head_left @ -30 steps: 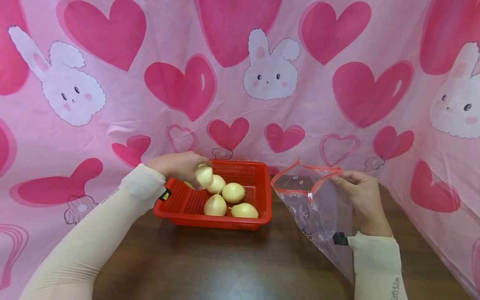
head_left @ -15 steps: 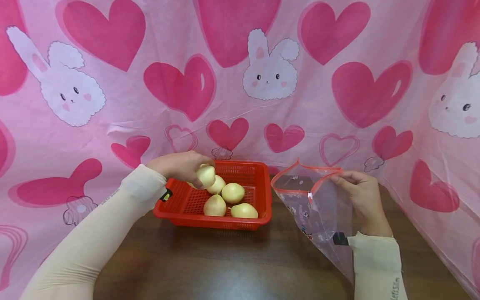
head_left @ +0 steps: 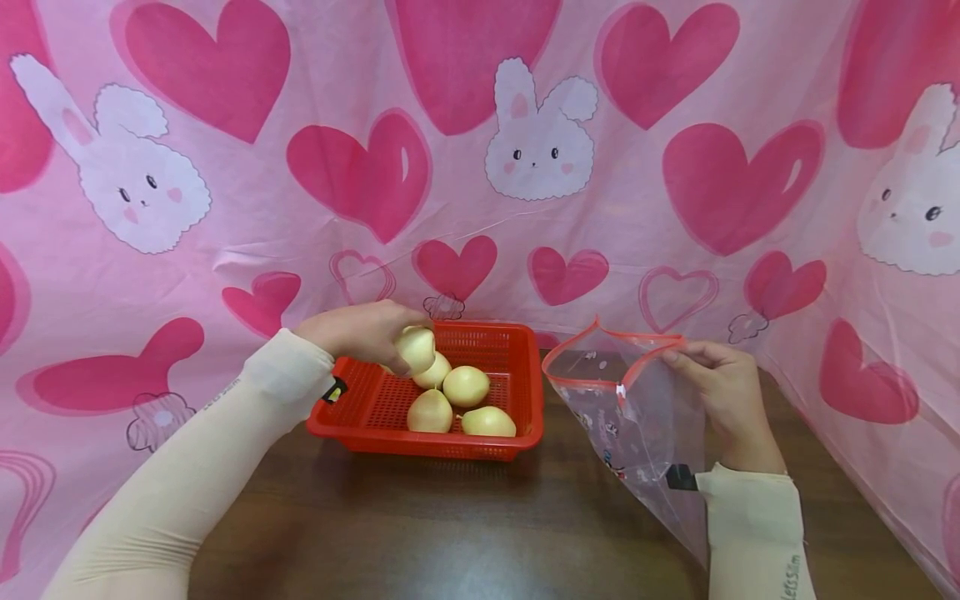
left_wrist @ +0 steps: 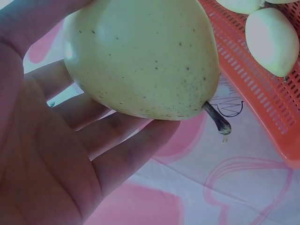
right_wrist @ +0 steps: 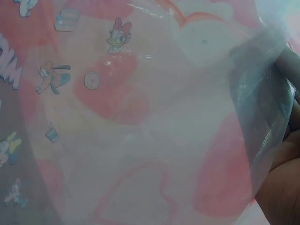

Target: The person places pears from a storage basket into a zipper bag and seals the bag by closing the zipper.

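My left hand (head_left: 371, 329) grips a pale yellow-green pear (head_left: 417, 348) above the left back part of a red plastic basket (head_left: 352, 430). In the left wrist view that pear (left_wrist: 145, 56) shows dark specks and a short brown stem, with fingers curled beneath it. Several more pears (head_left: 467, 386) lie in the basket. My right hand (head_left: 727, 396) pinches the upper right corner of a clear zip bag (head_left: 652, 433) with a red-orange rim. The bag's mouth stands wide and its body hangs down. Cartoon figures printed on the bag (right_wrist: 140, 154) show in the right wrist view.
The basket and bag are over a dark brown wooden table (head_left: 465, 533). A pink curtain (head_left: 465, 208) with hearts and rabbits closes off the back and sides. A narrow strip of table lies between the basket and the bag.
My left hand has raised the pear slightly and shifted it a little to the right. The right hand and the bag have stayed in place.
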Action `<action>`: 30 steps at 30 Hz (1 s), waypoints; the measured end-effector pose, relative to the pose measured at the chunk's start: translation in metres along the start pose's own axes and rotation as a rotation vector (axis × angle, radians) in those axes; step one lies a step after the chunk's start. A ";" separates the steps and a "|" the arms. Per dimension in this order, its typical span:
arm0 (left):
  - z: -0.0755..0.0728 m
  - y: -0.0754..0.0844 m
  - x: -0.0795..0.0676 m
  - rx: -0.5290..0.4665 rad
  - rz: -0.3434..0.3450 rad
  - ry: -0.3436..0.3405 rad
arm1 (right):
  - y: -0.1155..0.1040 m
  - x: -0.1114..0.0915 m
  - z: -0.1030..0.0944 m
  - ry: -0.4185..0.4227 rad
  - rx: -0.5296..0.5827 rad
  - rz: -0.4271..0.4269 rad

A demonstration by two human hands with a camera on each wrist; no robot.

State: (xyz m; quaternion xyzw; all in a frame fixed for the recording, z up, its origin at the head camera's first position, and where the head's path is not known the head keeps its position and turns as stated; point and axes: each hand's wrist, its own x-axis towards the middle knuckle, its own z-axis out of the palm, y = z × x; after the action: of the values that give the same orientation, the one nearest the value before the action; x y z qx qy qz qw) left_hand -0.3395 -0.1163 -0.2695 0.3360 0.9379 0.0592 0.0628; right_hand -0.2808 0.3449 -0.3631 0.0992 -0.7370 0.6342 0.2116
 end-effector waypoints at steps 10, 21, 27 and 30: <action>-0.002 0.006 0.002 -0.030 -0.006 -0.006 | -0.001 0.004 0.002 0.031 -0.087 0.005; -0.003 0.014 0.006 -0.017 0.016 0.014 | -0.002 0.005 0.002 0.002 -0.134 0.009; -0.003 0.018 0.009 0.010 0.031 0.023 | 0.000 0.007 0.002 0.006 -0.105 0.005; -0.004 0.020 0.011 0.025 0.033 0.029 | 0.001 0.008 0.002 0.014 -0.121 -0.004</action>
State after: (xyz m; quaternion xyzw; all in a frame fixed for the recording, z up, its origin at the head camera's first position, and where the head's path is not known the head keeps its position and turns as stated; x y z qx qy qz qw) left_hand -0.3357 -0.0944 -0.2633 0.3514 0.9337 0.0532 0.0440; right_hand -0.2887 0.3439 -0.3606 0.0830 -0.7722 0.5889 0.2237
